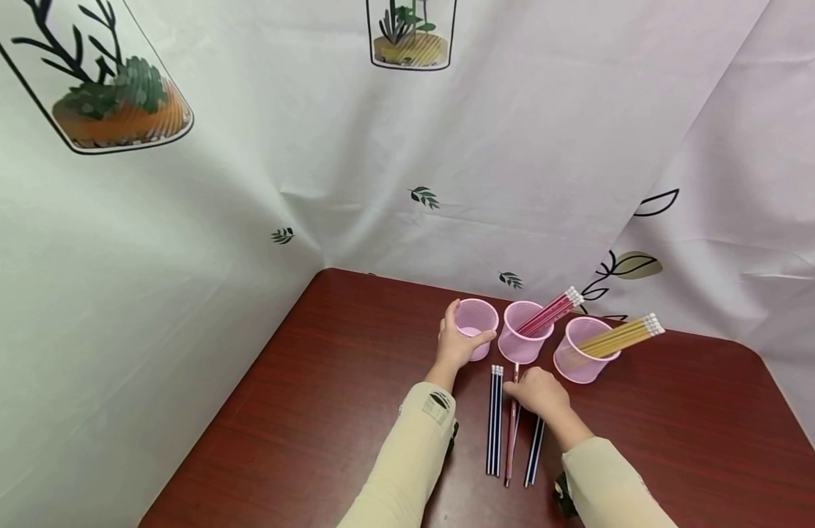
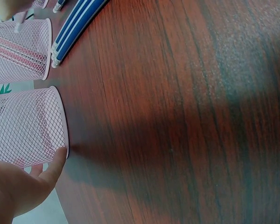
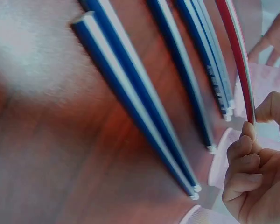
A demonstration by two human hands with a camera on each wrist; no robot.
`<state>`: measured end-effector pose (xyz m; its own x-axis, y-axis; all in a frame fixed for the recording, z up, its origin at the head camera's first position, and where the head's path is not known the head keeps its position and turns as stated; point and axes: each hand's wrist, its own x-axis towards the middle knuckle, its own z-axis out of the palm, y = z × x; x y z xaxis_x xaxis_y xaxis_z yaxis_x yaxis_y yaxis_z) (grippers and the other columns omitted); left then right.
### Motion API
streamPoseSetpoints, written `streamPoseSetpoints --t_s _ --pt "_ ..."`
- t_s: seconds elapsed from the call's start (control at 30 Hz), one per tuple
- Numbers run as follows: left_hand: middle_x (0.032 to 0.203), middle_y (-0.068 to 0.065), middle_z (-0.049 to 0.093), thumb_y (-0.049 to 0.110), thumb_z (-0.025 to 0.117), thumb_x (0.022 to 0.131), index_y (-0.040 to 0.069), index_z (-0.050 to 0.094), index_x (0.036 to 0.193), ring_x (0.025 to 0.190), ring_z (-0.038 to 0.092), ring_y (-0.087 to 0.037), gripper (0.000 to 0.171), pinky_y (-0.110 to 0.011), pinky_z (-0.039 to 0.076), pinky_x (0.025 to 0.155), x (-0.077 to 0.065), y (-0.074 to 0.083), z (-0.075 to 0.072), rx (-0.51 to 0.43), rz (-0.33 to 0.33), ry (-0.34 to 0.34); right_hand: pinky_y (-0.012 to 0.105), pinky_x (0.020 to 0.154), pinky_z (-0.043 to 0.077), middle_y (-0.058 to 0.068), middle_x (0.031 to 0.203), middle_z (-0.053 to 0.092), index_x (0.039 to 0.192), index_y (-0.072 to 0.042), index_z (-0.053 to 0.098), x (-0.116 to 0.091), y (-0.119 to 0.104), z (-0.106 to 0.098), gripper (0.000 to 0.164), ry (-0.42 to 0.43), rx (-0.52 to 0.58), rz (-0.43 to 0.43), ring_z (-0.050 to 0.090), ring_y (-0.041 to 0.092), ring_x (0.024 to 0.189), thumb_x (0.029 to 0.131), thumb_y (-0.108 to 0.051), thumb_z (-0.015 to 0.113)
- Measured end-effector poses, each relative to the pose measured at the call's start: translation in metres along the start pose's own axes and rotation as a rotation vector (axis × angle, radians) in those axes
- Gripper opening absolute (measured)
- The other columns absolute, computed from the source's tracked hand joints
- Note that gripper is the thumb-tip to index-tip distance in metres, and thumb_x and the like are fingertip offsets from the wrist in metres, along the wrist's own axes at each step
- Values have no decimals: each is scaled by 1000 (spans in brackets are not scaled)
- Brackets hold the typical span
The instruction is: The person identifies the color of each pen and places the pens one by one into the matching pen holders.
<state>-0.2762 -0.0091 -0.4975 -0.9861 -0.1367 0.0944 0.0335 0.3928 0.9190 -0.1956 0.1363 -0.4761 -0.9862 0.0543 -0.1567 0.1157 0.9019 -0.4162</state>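
My left hand (image 1: 452,345) holds the leftmost pink mesh pen cup (image 1: 475,312), fingers on its far left side and thumb across the near side. In the left wrist view a fingertip rests at the rim of that cup (image 2: 23,126). No pencils show inside it. My right hand (image 1: 542,392) pinches a red pencil (image 1: 510,447) near its white eraser end, between thumb and index finger. In the right wrist view the red pencil (image 3: 238,51) stands above the table. Beside it lie blue-and-white striped pencils, a group on the left (image 1: 494,425) and others to the right (image 1: 534,455).
The middle pink cup (image 1: 518,350) holds several red pencils (image 1: 546,317), leaning right. In the right cup (image 1: 572,367) are several yellow pencils (image 1: 615,339). A patterned white cloth (image 1: 381,242) hangs behind the dark red-brown table (image 1: 302,411).
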Motion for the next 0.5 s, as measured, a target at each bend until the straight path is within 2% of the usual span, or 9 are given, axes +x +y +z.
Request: streamPoseSetpoints --t_s 0.13,0.37,0.5 --pt "113 -8 40 46 76 48 37 27 125 99 43 -28 92 -43 38 71 1 -2 0 -10 14 5 33 43 32 3 53 48 51 -11 48 1 -5 -8 34 27 23 -26 41 19 48 67 -39 58" --pt "115 -5 40 47 76 48 40 25 125 100 41 -22 93 -37 36 77 -1 1 -3 1 -24 -16 29 41 30 -1 48 43 51 -13 44 1 -14 -16 31 43 75 -50 39 15 45 68 -35 58" --pt "115 -4 40 47 75 48 40 25 125 101 41 -21 92 -37 36 77 -1 3 -4 0 -25 -22 28 41 29 -1 48 42 51 -13 44 0 -17 -21 33 50 80 -44 39 15 45 68 -37 59"
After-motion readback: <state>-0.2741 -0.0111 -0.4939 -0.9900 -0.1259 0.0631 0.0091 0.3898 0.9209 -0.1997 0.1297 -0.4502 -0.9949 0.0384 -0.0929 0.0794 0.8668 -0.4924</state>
